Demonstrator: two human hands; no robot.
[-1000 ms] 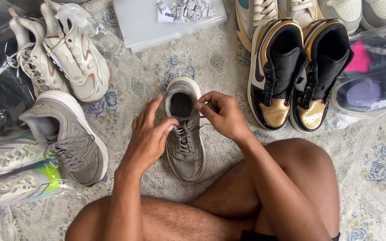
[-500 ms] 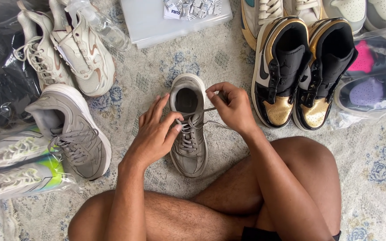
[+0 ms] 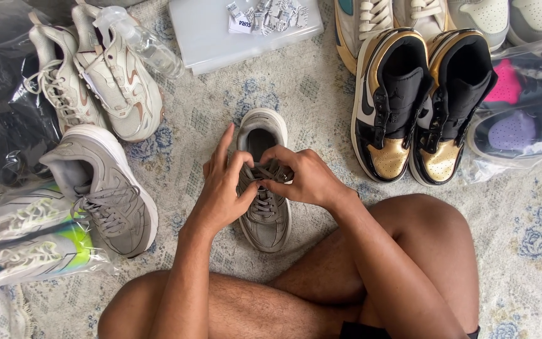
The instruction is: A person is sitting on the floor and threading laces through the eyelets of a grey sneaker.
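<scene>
Grey laced sneaker, upright on rug

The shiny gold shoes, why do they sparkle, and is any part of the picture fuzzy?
In the head view, soft daylight bounces off the glossy toes of the gold-and-black shoes, making pale glare patches; the plastic bags on the right gleam too. Both hands, left hand and right hand, and the grey shoe look sharp, with only faint shadows on the rug. Nothing looks clearly blurred.

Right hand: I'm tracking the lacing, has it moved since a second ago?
Yes. The right hand dropped from the grey shoe's collar toward its laces, nearer the left hand.
</scene>
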